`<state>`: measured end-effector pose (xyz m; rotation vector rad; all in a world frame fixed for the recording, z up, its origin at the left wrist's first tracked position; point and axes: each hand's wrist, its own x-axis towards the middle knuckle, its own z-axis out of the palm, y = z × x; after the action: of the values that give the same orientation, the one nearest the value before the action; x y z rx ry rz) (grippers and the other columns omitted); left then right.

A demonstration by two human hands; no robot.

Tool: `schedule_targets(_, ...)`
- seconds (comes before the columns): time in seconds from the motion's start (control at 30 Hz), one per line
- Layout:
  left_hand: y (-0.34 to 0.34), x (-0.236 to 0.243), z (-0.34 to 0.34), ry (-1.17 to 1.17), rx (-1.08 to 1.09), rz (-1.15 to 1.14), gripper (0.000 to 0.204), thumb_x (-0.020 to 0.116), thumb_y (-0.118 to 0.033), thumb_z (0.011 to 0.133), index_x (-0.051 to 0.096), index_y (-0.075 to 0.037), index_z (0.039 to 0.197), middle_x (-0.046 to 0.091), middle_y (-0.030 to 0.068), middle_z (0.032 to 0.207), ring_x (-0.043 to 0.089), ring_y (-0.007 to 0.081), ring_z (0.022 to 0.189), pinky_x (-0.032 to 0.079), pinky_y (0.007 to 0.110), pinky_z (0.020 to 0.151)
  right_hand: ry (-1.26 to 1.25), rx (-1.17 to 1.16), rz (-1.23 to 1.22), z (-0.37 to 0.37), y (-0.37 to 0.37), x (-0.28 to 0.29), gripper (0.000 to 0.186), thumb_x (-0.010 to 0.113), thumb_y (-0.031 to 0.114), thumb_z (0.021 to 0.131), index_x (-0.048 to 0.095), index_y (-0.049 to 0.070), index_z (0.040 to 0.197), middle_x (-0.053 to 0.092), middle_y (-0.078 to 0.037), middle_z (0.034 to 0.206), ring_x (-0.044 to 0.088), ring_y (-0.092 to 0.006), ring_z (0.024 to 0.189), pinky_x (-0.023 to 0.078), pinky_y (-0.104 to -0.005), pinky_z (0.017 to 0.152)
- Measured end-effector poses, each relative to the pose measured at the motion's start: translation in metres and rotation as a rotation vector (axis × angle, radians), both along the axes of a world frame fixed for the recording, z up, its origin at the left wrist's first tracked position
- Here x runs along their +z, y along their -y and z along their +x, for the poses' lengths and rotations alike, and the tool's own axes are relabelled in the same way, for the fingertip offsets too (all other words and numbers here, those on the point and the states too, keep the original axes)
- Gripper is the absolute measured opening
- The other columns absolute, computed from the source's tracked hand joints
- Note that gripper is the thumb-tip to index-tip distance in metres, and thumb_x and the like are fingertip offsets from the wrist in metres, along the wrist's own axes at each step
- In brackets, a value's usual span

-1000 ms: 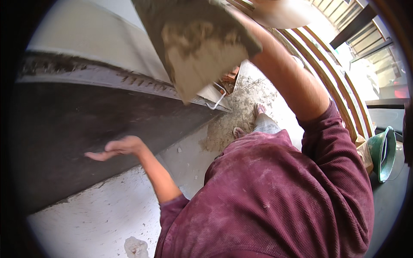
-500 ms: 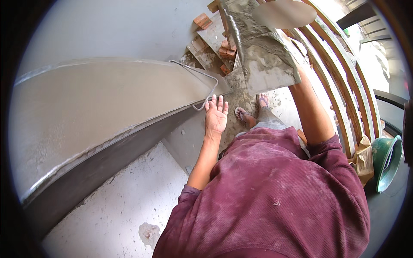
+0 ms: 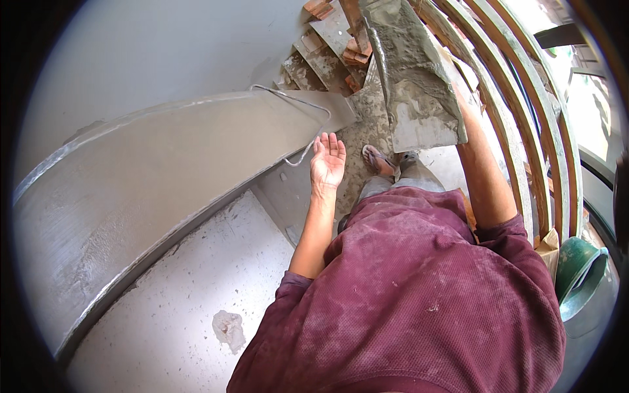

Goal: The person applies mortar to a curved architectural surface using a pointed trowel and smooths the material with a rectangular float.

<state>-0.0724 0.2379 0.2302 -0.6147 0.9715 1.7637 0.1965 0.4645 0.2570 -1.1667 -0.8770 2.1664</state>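
Observation:
My left hand (image 3: 327,160) is palm up with its fingers stretched and nothing in it. Just beyond its fingertips, a bent metal rod (image 3: 324,111) hangs over the narrow end of a smooth, curved plastered parapet (image 3: 177,150). On the right, my right forearm (image 3: 481,154) reaches forward and passes behind a long grey slab (image 3: 426,114) covered in rough, wet-looking mortar. The slab's pale near end lies above my legs. It hides my right hand, so its grip does not show, nor whether it supports the slab.
Several steps with red bricks (image 3: 357,54) on them rise beyond the parapet's end. Curved wooden rails (image 3: 524,124) run along the right side, near a green basin (image 3: 576,272). A pale floor (image 3: 190,281) with a dried patch (image 3: 228,331) lies below left.
My view has shifted, so the steps and parapet end sit higher, while the mortar-covered slab sits slightly lower and further right. My left hand stays open. A blurred pale oval above the slab is gone.

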Motion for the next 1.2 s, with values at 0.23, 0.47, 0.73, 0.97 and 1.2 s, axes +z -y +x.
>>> schedule_targets(0.23,-0.007,-0.01,0.007,-0.052,0.003,-0.155,0.043,0.058,-0.03,0.099,0.04,-0.021,0.137,0.049,-0.0035,0.136,0.052,0.0185,0.12,0.048,0.04,0.098,0.14,0.091,0.188,-0.008,-0.012,0.026,0.021,0.061,0.013,0.093,0.067,0.0,0.108,0.07,-0.007,0.094,0.067,-0.0145,0.081,0.057,-0.0307,0.073)
schedule_targets(0.47,0.008,-0.027,0.007,-0.251,-0.288,0.063,0.039,0.056,-0.022,0.099,0.047,-0.021,0.137,0.057,-0.0052,0.13,0.051,0.0139,0.122,0.046,0.039,0.1,-0.097,0.36,0.261,-0.155,0.017,0.063,0.024,0.06,0.013,0.09,0.066,0.0,0.109,0.068,-0.003,0.088,0.063,-0.0098,0.078,0.053,-0.0286,0.07)
schedule_targets(0.73,0.026,-0.02,0.006,-0.21,-0.26,-0.013,0.047,0.039,-0.018,0.106,0.026,-0.02,0.151,0.031,0.0033,0.158,0.039,0.0202,0.137,0.035,0.04,0.108,0.155,0.546,0.428,-0.251,0.066,0.064,0.024,0.049,0.012,0.085,0.059,-0.006,0.097,0.059,-0.011,0.062,0.063,-0.0202,0.052,0.054,-0.0363,0.049)
schedule_targets(0.97,0.131,-0.01,0.014,-0.228,-0.445,-0.133,0.053,0.042,-0.016,0.104,0.024,-0.011,0.154,0.037,0.0076,0.154,0.045,0.0208,0.133,0.038,0.035,0.106,0.221,0.608,0.424,-0.27,0.077,0.072,0.024,0.049,0.012,0.084,0.057,-0.009,0.093,0.059,-0.014,0.064,0.064,-0.0221,0.053,0.054,-0.0366,0.05)
schedule_targets(1.2,0.234,-0.007,-0.009,-0.224,-0.04,-0.507,0.048,0.049,-0.01,0.097,0.041,-0.007,0.145,0.05,0.0109,0.141,0.052,0.0217,0.123,0.044,0.033,0.1,-0.099,0.63,0.358,-0.258,0.068,0.16,0.021,0.051,0.008,0.084,0.058,-0.004,0.101,0.054,-0.005,0.064,0.054,-0.0132,0.051,0.047,-0.028,0.048)
